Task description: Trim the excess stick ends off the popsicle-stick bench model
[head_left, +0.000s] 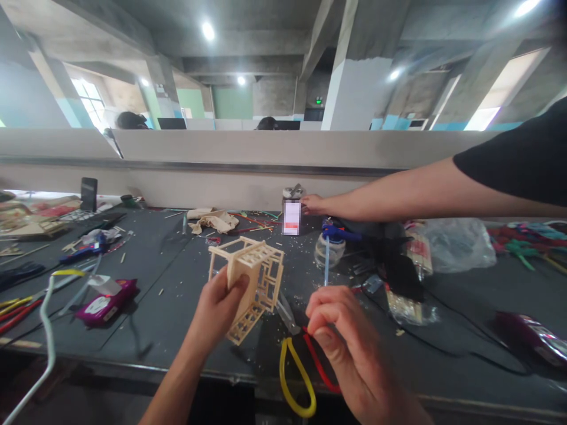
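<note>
My left hand [220, 307] is closed around a small model built of thin wooden sticks [252, 277] and holds it up above the dark table [177, 277]. My right hand [343, 336] hovers beside it with fingertips pinched together; what they pinch is too small to make out. Under my right hand lie pliers [296, 360] with yellow and red handles. A transparent bottle with a blue cap [330, 245] stands just behind.
Another person's arm [398, 192] reaches in from the right to a small jar [292, 213] at the back wall. Crumpled cloth [213, 220], a magenta packet [106, 301], a plastic bag [458, 243], black cables and loose sticks litter the table.
</note>
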`<state>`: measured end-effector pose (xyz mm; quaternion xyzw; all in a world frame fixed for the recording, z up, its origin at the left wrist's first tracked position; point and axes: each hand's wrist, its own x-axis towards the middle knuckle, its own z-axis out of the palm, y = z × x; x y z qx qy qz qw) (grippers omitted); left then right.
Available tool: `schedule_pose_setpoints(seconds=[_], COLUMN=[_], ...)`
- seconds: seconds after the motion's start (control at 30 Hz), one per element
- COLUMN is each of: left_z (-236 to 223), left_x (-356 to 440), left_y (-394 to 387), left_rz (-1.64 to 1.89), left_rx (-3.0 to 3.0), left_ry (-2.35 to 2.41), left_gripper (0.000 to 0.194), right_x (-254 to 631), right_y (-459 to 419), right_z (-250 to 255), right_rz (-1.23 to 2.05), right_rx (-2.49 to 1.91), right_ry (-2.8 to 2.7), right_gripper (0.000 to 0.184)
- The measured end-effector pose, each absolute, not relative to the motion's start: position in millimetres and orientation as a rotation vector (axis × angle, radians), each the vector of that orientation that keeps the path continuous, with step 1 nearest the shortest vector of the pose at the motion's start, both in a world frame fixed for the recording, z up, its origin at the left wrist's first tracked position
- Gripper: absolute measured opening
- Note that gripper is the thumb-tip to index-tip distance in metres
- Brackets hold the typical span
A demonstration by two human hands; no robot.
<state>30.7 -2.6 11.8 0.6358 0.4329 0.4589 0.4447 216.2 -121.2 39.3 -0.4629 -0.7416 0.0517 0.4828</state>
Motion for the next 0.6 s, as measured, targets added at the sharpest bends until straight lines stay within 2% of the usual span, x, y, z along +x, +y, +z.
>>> schedule_pose_setpoints(seconds=[0.13, 0.43, 0.6], left_z=[8, -16, -29], left_x=[26, 21, 11], left_y=[15, 56, 75], left_rz=[1.252, 1.408, 1.405], left_rx=[1.156, 0.512, 0.371], left_ry=[0.997, 0.951, 0.979], left_gripper=[0.035, 0.029, 0.034], right_x=[222, 236, 224], right_y=[-123, -139, -122], right_z=[21, -11, -13], right_rz=[0.240, 0.294, 0.399], right_rx=[-1.199, -1.363, -1.441], right_ry=[-1.684, -1.474, -1.473], right_gripper=[0.017, 0.020, 0.036])
